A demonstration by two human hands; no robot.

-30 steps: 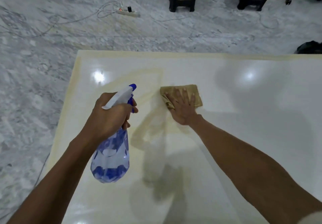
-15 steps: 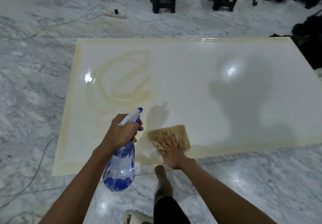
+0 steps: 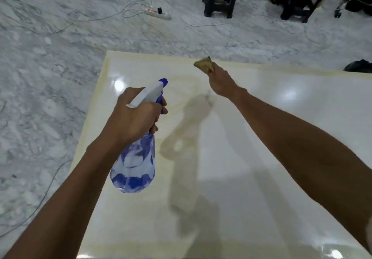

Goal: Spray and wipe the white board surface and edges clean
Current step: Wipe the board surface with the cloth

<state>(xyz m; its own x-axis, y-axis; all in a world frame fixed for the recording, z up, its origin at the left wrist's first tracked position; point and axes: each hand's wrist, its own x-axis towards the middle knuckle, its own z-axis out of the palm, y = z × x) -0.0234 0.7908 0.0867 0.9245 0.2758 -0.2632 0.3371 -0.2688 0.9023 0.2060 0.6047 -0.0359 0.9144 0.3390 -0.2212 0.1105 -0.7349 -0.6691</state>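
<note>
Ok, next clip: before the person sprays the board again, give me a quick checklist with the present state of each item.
1. Left hand grips the spray bottle at the neck, finger at the trigger: ok.
2. Nozzle points forward over the white board: ok.
3. Bottle holds liquid: ok, some shows in the lower part.
4. Right hand holds the cloth, bunched, near the far edge: ok.
5. Cloth touching the board: cannot tell.
6. Board clean: not ok, a yellowish band runs along the left edge and the far edge, with smears in the middle.
</note>
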